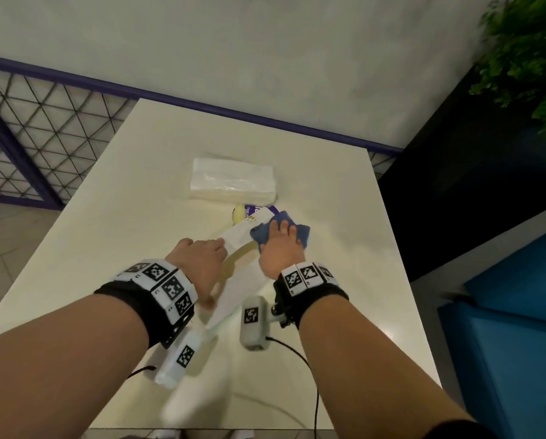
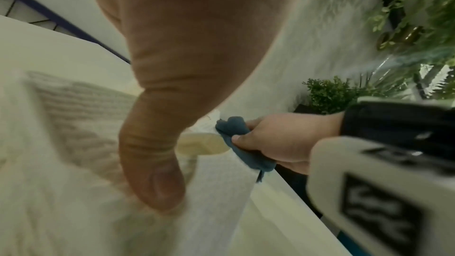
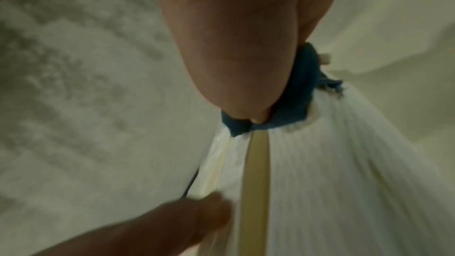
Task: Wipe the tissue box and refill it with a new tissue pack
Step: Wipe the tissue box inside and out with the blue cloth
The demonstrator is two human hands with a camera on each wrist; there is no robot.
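A long white tissue box [image 1: 238, 237] with a yellowish oval slot [image 2: 202, 143] lies at the middle of the table. My left hand [image 1: 213, 272] grips its near end, thumb [image 2: 152, 172] on one side and fingers on the other. At the far end of the box's top, my right hand [image 1: 281, 245] holds a bunched blue cloth [image 1: 276, 231] and presses it down. The cloth [image 3: 295, 100] sits under my palm above the slot [image 3: 257, 172]. A new clear-wrapped tissue pack [image 1: 233, 179] lies further back on the table.
A small bottle [image 1: 249, 212] with a yellow cap and purple label lies just behind the box. The white table [image 1: 107, 232] ends at a wall with a purple rail. Green plants [image 1: 525, 58] and a dark panel stand to the right; a blue seat [image 1: 512, 327] is beside the table.
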